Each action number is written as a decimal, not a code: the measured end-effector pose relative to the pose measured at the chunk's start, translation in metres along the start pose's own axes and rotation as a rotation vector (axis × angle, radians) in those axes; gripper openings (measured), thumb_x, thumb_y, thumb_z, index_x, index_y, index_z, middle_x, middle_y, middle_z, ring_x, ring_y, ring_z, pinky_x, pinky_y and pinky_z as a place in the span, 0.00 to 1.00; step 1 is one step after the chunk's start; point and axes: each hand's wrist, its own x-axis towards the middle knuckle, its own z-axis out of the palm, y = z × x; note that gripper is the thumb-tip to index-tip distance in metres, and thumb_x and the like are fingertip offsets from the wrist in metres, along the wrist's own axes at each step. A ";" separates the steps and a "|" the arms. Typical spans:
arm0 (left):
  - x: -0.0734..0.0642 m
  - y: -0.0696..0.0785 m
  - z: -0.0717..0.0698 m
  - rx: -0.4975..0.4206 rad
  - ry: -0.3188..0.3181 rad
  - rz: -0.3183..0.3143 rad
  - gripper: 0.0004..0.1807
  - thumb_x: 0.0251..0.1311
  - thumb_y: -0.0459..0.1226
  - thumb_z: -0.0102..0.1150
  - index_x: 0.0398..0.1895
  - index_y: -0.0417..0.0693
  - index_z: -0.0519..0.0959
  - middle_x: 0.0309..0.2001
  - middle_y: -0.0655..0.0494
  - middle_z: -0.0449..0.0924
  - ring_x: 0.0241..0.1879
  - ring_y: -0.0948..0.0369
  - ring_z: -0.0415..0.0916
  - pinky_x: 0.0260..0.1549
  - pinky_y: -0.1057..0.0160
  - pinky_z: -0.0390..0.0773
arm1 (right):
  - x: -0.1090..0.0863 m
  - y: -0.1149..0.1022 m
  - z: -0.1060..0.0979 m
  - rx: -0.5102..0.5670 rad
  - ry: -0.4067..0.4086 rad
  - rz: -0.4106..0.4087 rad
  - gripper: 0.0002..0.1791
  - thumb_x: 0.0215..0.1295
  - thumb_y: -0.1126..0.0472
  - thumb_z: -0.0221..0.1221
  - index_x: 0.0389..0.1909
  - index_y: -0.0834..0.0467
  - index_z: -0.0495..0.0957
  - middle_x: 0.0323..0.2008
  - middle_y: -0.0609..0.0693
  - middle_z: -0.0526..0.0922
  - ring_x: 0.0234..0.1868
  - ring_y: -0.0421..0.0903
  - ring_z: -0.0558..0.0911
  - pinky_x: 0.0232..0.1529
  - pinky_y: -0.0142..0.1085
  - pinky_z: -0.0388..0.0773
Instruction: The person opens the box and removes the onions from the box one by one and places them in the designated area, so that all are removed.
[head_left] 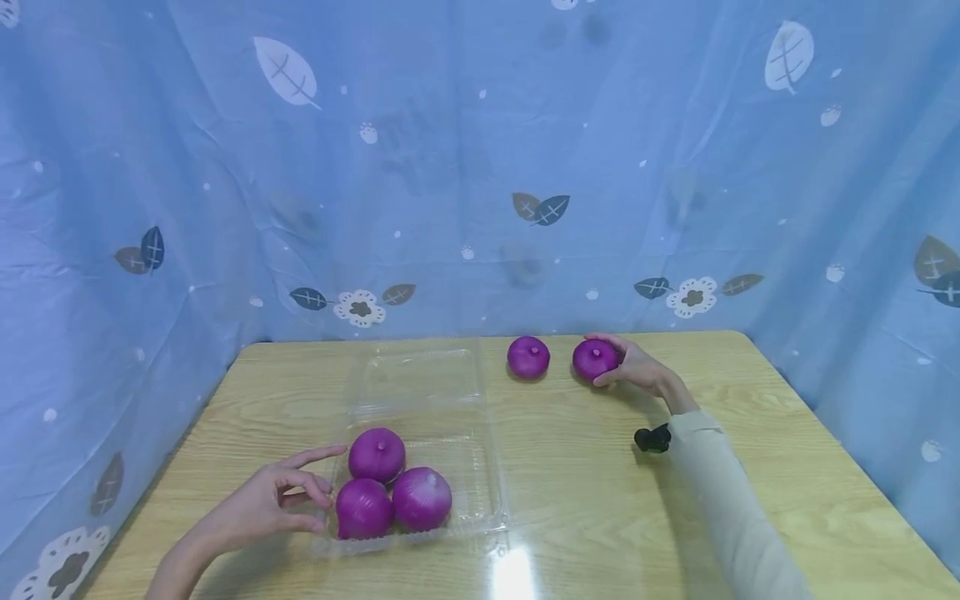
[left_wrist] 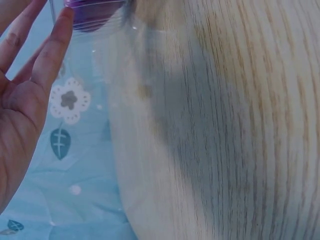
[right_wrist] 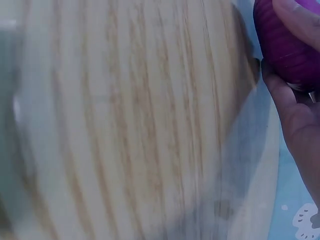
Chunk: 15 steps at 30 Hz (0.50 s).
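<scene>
The grip of the right hand [head_left: 637, 367] was clamped round a red onion [head_left: 592, 358] near the far edge of the tabletop [head_left: 570, 483], thumb and fingers opposed, probably against rolling; the left hand [head_left: 268, 502], fingers apart, was beside the clear plastic clamshell [head_left: 468, 485], perhaps for steadying; its walls penned three onions [head_left: 422, 500]

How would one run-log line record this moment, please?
right hand: holding purple onion | left hand: at clear container's left side | container: open, three onions inside | loose onion: beside held one
</scene>
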 end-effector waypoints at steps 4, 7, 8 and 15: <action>0.002 0.000 0.000 0.002 0.001 -0.025 0.08 0.51 0.30 0.68 0.34 0.39 0.82 0.68 0.69 0.62 0.48 0.59 0.77 0.52 0.69 0.76 | 0.002 0.003 -0.003 0.003 0.004 0.004 0.51 0.44 0.74 0.70 0.71 0.59 0.57 0.69 0.67 0.55 0.64 0.65 0.61 0.45 0.36 0.77; 0.001 0.001 -0.001 -0.005 0.004 -0.012 0.07 0.51 0.30 0.68 0.34 0.38 0.82 0.68 0.66 0.62 0.48 0.59 0.76 0.52 0.68 0.77 | 0.005 0.003 -0.004 0.008 0.004 0.002 0.52 0.44 0.74 0.71 0.71 0.59 0.57 0.69 0.67 0.55 0.65 0.66 0.60 0.53 0.43 0.75; 0.001 0.001 -0.001 -0.011 0.003 -0.006 0.07 0.50 0.29 0.68 0.34 0.38 0.82 0.68 0.65 0.62 0.48 0.59 0.76 0.52 0.67 0.77 | 0.006 0.003 -0.005 0.004 -0.001 -0.002 0.52 0.44 0.73 0.71 0.71 0.59 0.56 0.69 0.67 0.55 0.65 0.66 0.60 0.56 0.46 0.72; 0.001 0.002 0.000 -0.025 -0.016 -0.018 0.06 0.52 0.29 0.67 0.34 0.40 0.82 0.69 0.63 0.61 0.50 0.58 0.76 0.51 0.68 0.77 | 0.010 0.004 -0.008 -0.011 -0.028 -0.014 0.52 0.44 0.75 0.70 0.71 0.61 0.55 0.69 0.68 0.54 0.68 0.67 0.56 0.66 0.61 0.55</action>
